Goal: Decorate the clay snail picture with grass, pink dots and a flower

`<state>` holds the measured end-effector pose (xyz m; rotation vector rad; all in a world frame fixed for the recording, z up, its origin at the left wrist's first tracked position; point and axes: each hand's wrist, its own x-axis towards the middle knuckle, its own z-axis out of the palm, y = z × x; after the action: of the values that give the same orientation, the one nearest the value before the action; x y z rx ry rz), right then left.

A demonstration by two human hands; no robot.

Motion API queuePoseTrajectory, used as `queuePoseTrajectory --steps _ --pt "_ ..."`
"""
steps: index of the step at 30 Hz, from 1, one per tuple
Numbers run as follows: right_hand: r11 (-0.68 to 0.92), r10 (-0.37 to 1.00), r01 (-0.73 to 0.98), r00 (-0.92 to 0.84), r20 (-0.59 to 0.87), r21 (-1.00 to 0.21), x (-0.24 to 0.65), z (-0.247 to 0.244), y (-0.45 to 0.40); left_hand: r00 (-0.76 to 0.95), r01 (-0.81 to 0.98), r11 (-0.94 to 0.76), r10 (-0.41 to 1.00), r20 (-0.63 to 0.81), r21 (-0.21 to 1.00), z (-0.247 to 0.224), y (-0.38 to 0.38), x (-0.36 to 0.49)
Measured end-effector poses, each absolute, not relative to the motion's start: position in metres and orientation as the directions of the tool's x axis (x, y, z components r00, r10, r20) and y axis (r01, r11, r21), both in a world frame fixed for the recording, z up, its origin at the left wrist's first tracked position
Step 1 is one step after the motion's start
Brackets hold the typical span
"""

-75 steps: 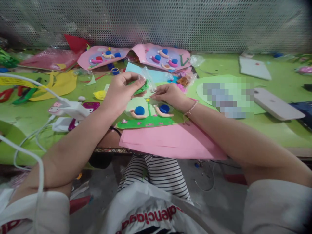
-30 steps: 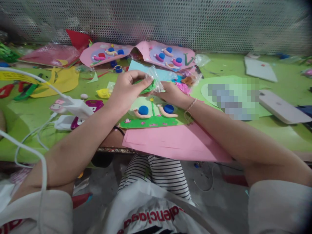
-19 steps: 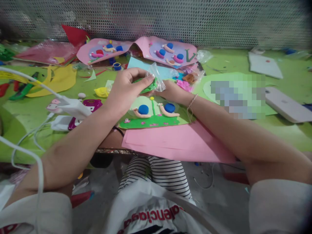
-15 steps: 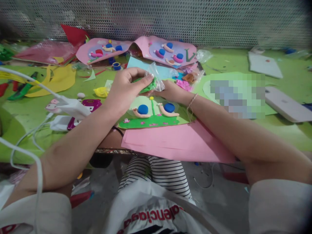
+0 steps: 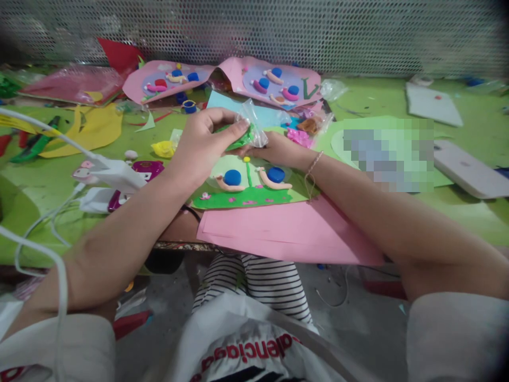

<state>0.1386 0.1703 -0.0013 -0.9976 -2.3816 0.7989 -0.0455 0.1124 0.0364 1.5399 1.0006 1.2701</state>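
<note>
My left hand (image 5: 209, 139) is closed round a clear plastic bag of green clay (image 5: 242, 139), thumb on top. My right hand (image 5: 280, 149) is beside and partly behind the bag, its fingers bent and their tips hidden, so what they grip cannot be made out. Below both hands lies a green card (image 5: 254, 197) with two clay snails, each with a blue shell (image 5: 233, 178) and a pale body, and a yellow-topped green stem (image 5: 248, 172) between them. Pink sheets (image 5: 286, 231) are under the card at the table's front edge.
Pink snail pictures (image 5: 137, 87) lean near the mesh partition (image 5: 254, 32). Yellow clay (image 5: 163, 149), pink clay (image 5: 300, 138) and brown clay (image 5: 308, 126) lie around the hands. White chargers (image 5: 119, 175) with cables are at left, a phone (image 5: 469, 168) and white board (image 5: 433, 104) at right.
</note>
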Motion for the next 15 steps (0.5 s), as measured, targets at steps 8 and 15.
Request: queuePoseTrajectory --steps 8,15 --pt "0.586 0.757 0.527 -0.627 0.183 -0.616 0.1371 0.0027 0.1657 0.147 0.006 -0.283 0.949 0.28 0.959 0.0379 0.1111 -0.0444" --pt "0.494 0.841 0.582 -0.508 0.185 -0.646 0.1383 0.0063 0.1611 0.149 -0.066 -0.256 0.953 0.263 0.965 0.0409 0.107 -0.041"
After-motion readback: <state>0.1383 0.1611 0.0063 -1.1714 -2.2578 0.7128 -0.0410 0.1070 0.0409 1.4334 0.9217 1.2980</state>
